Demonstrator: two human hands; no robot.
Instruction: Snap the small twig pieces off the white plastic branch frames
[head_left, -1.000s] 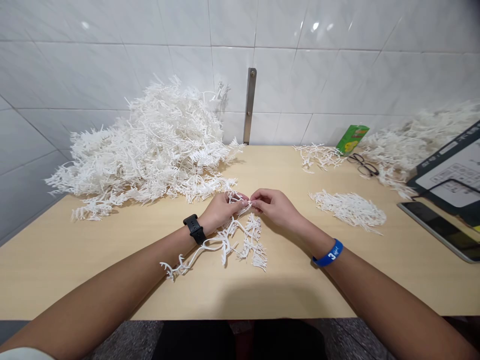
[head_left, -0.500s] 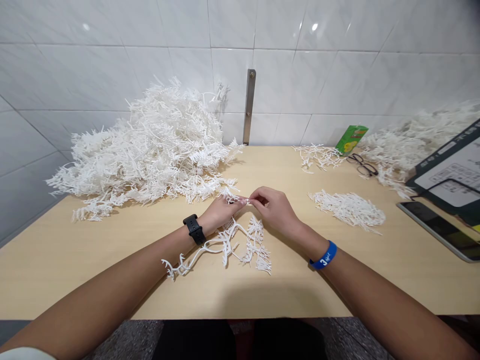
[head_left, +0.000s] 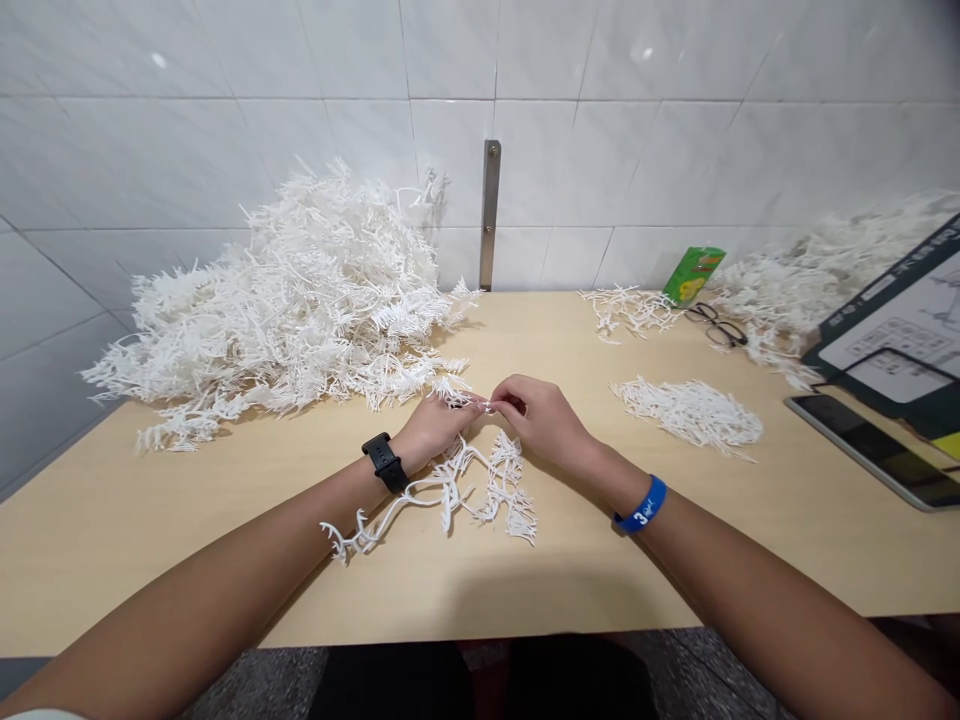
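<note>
My left hand [head_left: 439, 428] is closed around a white branched plastic piece [head_left: 450, 388], its twiggy tips sticking out above the fingers. Fingertips of my right hand [head_left: 538, 412] pinch the end of the same piece, right beside the left fingertips. Under and in front of the hands, a white branching strand [head_left: 450, 490] with feathery tips trails over the table toward me; whether it joins the held piece is hidden by my left hand. A low heap of small white plastic bits [head_left: 694, 412] lies to the right of my right hand.
A tall pile of white branched pieces [head_left: 300, 300] stands against the tiled wall at left. Toward the back right are bare white stems [head_left: 630, 312], a green carton [head_left: 694, 275], eyeglasses [head_left: 716, 325] and another white pile [head_left: 817, 275]. A phone [head_left: 870, 450] lies by a dark printed box [head_left: 900, 330].
The view has shifted slightly, so the scene sits a little further left. Both hands keep their pinch on the white branched piece, with hardly any movement.
</note>
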